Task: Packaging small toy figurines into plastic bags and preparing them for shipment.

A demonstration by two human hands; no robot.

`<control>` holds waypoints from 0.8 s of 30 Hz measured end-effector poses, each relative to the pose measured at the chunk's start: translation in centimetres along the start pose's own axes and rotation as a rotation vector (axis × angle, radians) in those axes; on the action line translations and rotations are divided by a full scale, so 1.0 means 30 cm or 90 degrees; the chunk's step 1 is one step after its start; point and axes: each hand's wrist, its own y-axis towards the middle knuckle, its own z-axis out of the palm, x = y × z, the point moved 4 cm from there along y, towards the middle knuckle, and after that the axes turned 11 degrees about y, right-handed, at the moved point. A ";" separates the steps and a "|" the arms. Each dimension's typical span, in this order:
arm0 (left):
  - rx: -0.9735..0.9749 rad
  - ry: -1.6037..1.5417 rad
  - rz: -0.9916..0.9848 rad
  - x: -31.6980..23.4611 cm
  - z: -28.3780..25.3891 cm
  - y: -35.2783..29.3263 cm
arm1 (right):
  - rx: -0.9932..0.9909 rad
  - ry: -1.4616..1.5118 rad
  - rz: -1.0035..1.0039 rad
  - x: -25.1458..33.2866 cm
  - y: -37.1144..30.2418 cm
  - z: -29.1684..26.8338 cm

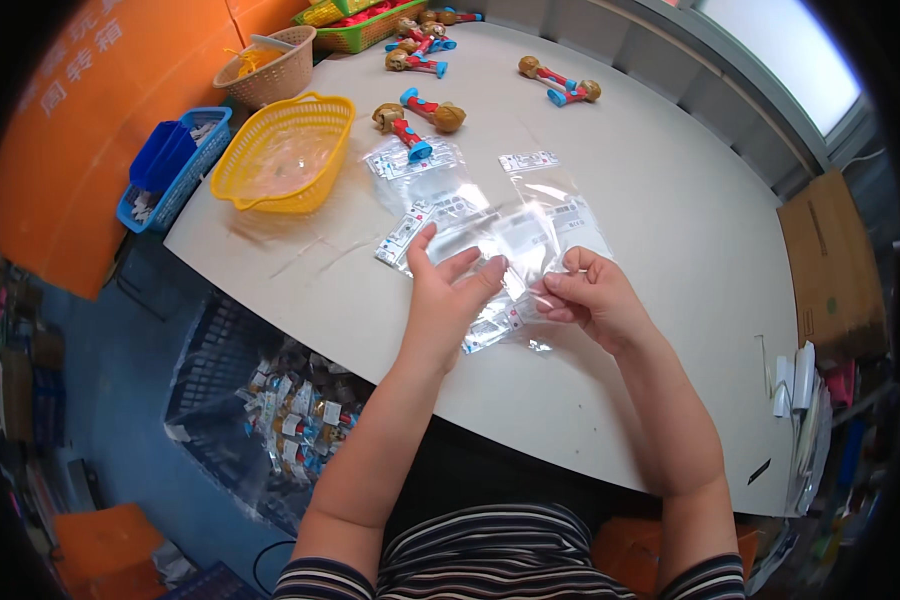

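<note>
Over the white table, my right hand (602, 298) is closed, its thumb and fingertips pinching the edge of a clear plastic bag (526, 238). Beside that bag is my left hand (448, 298), its fingers apart and the thumb near the film; whether it touches is hard to tell. Under and around the hands lie more clear bags with printed header strips, including a stack (425, 180) at the left and a bag (545, 182) at the right. Just beyond them rest toys with gold heads, red shafts and blue ends, such as one toy (434, 110).
A yellow basket (342, 130) stands at the table's left edge, near a blue basket (220, 135) and a tan basket (295, 75). Below the edge, a large blue crate (205, 350) holds several packed toys. A cardboard box (832, 265) is at the right.
</note>
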 end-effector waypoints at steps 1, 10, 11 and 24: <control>0.017 -0.083 0.003 -0.004 0.001 0.004 | -0.003 0.002 -0.002 -0.009 -0.011 -0.013; -0.044 -0.039 0.157 -0.046 -0.059 0.065 | -0.016 -0.010 0.068 -0.056 -0.088 0.036; -0.069 -0.007 0.173 -0.046 -0.067 0.064 | -0.027 -0.017 0.085 -0.071 -0.083 0.030; -0.015 0.703 0.369 -0.015 0.057 -0.141 | -0.045 -0.175 -0.033 -0.124 0.037 0.092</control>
